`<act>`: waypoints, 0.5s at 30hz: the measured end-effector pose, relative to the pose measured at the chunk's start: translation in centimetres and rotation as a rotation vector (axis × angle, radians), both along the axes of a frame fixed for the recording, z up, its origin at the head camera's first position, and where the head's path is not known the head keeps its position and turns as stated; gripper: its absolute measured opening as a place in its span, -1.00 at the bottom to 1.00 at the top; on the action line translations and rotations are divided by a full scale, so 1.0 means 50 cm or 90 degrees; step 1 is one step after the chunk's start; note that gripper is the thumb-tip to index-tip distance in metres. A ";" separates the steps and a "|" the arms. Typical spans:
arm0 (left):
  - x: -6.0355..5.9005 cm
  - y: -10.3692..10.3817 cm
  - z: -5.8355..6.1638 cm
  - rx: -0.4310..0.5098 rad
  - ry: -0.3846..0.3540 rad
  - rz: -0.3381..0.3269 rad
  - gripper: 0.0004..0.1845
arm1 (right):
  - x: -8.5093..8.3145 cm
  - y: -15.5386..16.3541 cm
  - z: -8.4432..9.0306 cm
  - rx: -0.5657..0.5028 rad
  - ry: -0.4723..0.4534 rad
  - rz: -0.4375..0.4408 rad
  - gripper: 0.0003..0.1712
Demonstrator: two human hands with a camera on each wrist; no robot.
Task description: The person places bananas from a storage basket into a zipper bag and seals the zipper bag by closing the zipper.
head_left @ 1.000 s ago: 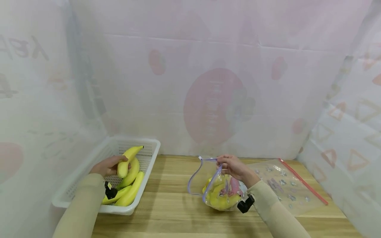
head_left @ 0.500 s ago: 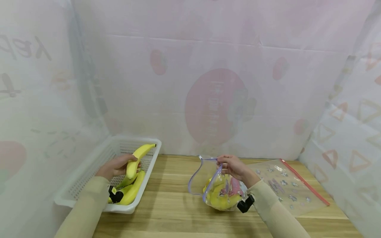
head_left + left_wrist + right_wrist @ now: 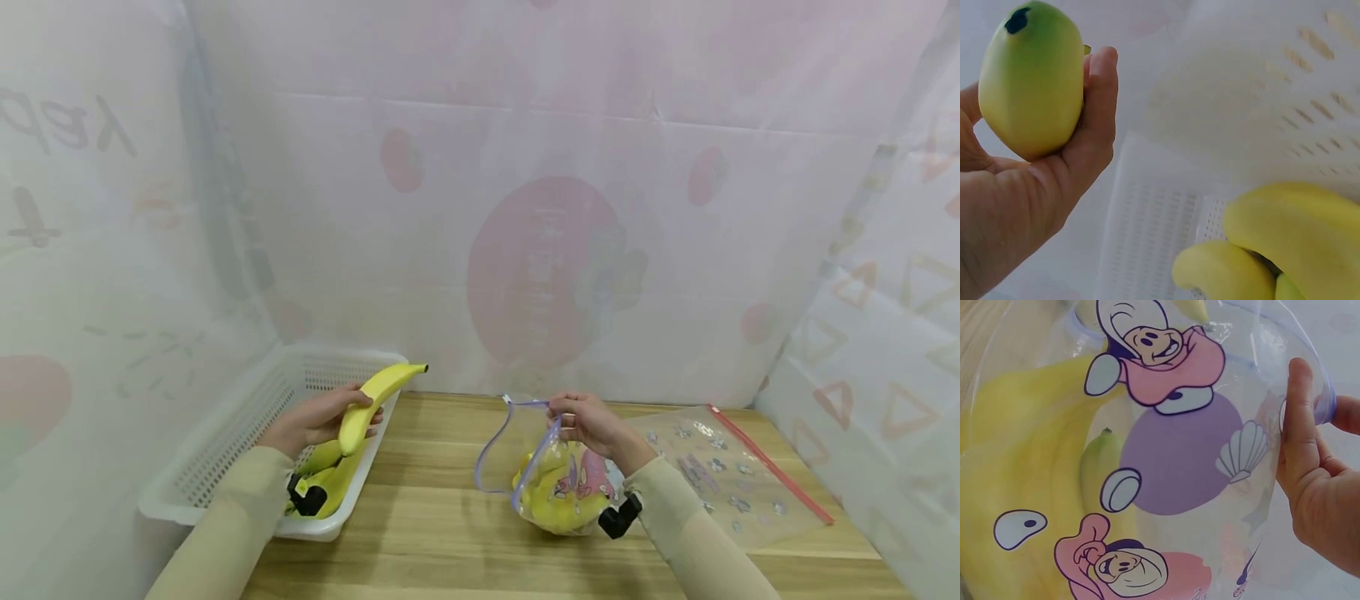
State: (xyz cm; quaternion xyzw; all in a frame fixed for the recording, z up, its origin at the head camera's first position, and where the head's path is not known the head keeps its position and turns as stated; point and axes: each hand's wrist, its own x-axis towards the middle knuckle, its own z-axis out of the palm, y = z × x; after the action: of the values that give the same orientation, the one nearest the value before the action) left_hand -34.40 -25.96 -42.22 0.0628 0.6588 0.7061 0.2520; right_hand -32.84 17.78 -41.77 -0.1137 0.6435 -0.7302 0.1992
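Note:
A yellow banana (image 3: 381,398) with a dark stem tip is gripped by my left hand (image 3: 322,417), raised over the right side of a white plastic basket (image 3: 273,400). In the left wrist view the blunt end of this banana (image 3: 1032,87) faces the camera, fingers wrapped beneath it. More bananas (image 3: 1297,231) lie in the basket below. My right hand (image 3: 592,425) pinches the purple-edged rim of a clear zip bag (image 3: 573,475), whose mouth gapes toward the left. Through its printed plastic, yellow bananas (image 3: 1029,456) show inside.
A second clear zip bag (image 3: 720,467) with a red slider strip lies flat on the wooden table (image 3: 435,525), right of the right forearm. White printed sheets (image 3: 330,208) enclose the table at the back and both sides.
My left hand has lifted the banana and carried it rightward, from inside the basket to its right rim. My right hand keeps holding the bag's edge in the same place.

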 end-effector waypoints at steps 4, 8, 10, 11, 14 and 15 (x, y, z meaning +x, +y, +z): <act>0.006 0.025 0.021 0.004 0.009 -0.022 -0.34 | -0.002 0.002 0.001 -0.002 0.003 0.006 -0.85; 0.013 0.053 0.038 0.015 0.020 -0.053 -0.33 | -0.003 0.004 0.003 -0.003 0.005 0.005 -0.85; 0.018 0.067 0.044 0.017 0.027 -0.062 -0.33 | -0.002 0.004 0.003 -0.005 0.004 0.003 -0.86; 0.019 0.072 0.046 0.019 0.028 -0.067 -0.33 | -0.002 0.003 0.003 -0.006 0.003 0.002 -0.85; 0.025 0.089 0.052 0.025 0.026 -0.084 -0.36 | -0.001 0.003 0.003 -0.010 0.003 0.001 -0.85; 0.027 0.095 0.055 0.025 0.027 -0.091 -0.38 | -0.001 0.003 0.004 -0.011 0.003 0.001 -0.85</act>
State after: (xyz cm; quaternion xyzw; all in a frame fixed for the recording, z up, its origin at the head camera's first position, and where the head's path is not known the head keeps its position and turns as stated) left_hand -33.07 -21.18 -39.48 0.1291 0.6438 0.6978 0.2864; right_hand -32.87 17.91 -41.57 -0.1180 0.6376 -0.7352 0.1974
